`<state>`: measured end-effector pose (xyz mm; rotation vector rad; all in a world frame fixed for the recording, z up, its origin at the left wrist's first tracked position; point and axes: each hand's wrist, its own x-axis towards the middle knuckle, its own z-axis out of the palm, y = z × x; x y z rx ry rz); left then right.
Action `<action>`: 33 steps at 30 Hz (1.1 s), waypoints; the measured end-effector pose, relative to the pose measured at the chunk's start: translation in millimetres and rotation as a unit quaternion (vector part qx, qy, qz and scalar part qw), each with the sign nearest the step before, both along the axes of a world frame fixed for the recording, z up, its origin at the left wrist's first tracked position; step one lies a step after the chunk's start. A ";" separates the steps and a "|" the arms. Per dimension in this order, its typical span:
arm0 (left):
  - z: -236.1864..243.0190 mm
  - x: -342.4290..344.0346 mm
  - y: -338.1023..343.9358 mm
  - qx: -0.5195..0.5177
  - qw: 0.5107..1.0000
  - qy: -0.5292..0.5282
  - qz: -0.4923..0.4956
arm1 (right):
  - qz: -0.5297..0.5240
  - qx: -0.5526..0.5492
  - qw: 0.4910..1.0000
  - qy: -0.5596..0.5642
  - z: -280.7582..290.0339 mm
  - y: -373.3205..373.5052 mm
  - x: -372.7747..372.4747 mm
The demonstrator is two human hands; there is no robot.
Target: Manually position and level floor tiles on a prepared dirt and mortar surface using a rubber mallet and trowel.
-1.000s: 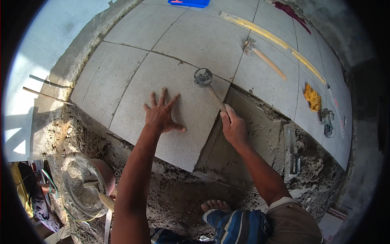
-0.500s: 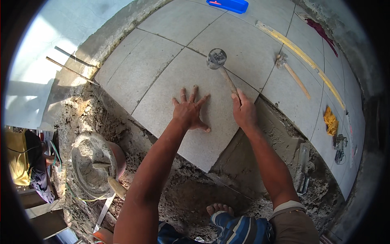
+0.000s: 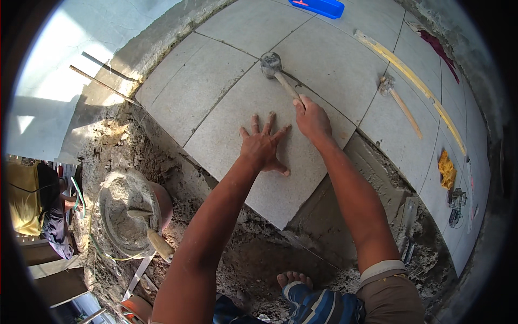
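My left hand (image 3: 261, 146) lies spread on a pale grey floor tile (image 3: 286, 197). Beside it, a little higher and to the right, my right hand (image 3: 312, 119) grips the wooden handle of a mallet (image 3: 271, 65), whose dark round, mortar-smeared head is over the tile's far corner; whether it touches cannot be told. A bed of wet mortar (image 3: 318, 208) borders the tile on the right, with a metal float (image 3: 406, 227) lying at its edge, partly behind my right arm.
A mortar bucket (image 3: 162, 200) with a trowel (image 3: 159, 243) stands left on rough ground. On laid tiles are a hammer (image 3: 404, 110), yellow straightedge (image 3: 394, 59), yellow cloth (image 3: 447, 170) and blue tray (image 3: 334, 12). Rods (image 3: 102, 81) jut near the wall. Someone's clothed body or piled fabric (image 3: 51, 210), unclear, is far left.
The mallet and my right hand have moved up and leftward across the tile toward its far corner. My left hand stays spread on it. The view has shifted, so the floor appears further right.
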<state>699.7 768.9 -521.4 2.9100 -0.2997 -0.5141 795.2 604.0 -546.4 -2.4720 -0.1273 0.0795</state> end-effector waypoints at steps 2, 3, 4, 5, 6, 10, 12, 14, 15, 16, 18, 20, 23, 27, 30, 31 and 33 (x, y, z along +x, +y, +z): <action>-0.1 0.9 0.3 0.007 1.000 0.014 -0.002 | 0.001 0.010 1.000 0.009 -0.3 4.5 2.5; -0.3 0.5 0.0 0.006 1.000 0.017 0.002 | 0.006 0.026 1.000 0.008 -0.9 6.4 2.5; -0.5 0.8 -0.4 0.006 1.000 0.017 0.002 | 0.002 0.025 1.000 0.006 -1.2 7.6 2.9; -0.6 0.5 -1.1 0.012 1.000 0.012 0.002 | 0.005 0.012 1.000 0.006 -1.5 8.7 2.4; -0.7 0.5 -1.9 0.007 1.000 0.017 0.004 | 0.007 0.000 1.000 0.001 -1.3 8.8 1.7; 0.2 7.7 2.8 0.029 0.999 0.003 0.014 | 0.015 0.045 0.999 0.017 4.4 3.4 -2.2; -0.1 15.7 8.6 0.033 0.999 -0.004 0.033 | -0.007 0.084 0.996 0.038 9.1 -1.9 -2.6; 0.5 28.9 17.6 0.027 0.997 -0.001 0.067 | -0.001 0.090 0.996 0.024 14.6 -5.6 2.3; -0.2 33.0 18.1 0.016 0.998 -0.004 0.067 | -0.005 0.090 0.996 0.018 16.6 -6.4 5.8; -0.7 37.0 17.9 0.028 0.997 0.012 0.067 | 0.000 0.089 0.996 0.024 17.6 -5.8 8.8; -0.9 40.4 16.9 0.042 0.997 0.033 0.065 | -0.008 0.114 0.993 -0.020 17.3 -1.6 13.9; 0.4 41.3 15.6 0.047 0.996 0.039 0.070 | 0.000 0.089 0.996 -0.028 14.4 5.7 17.7; 3.7 41.4 13.8 0.048 0.995 0.042 0.073 | 0.019 0.026 0.999 -0.017 9.1 13.1 24.2; 6.6 40.8 12.8 0.044 0.995 0.050 0.076 | 0.014 -0.007 1.000 0.006 1.1 15.5 25.8; 6.4 41.7 12.2 0.043 0.995 0.045 0.073 | 0.002 -0.002 1.000 0.005 -4.7 13.7 25.4; 6.2 42.1 12.3 0.043 0.995 0.047 0.073 | 0.005 -0.003 1.000 0.012 -6.2 12.9 25.0; 6.2 41.4 12.8 0.042 0.995 0.051 0.076 | -0.001 -0.005 1.000 -0.008 -8.9 10.5 21.6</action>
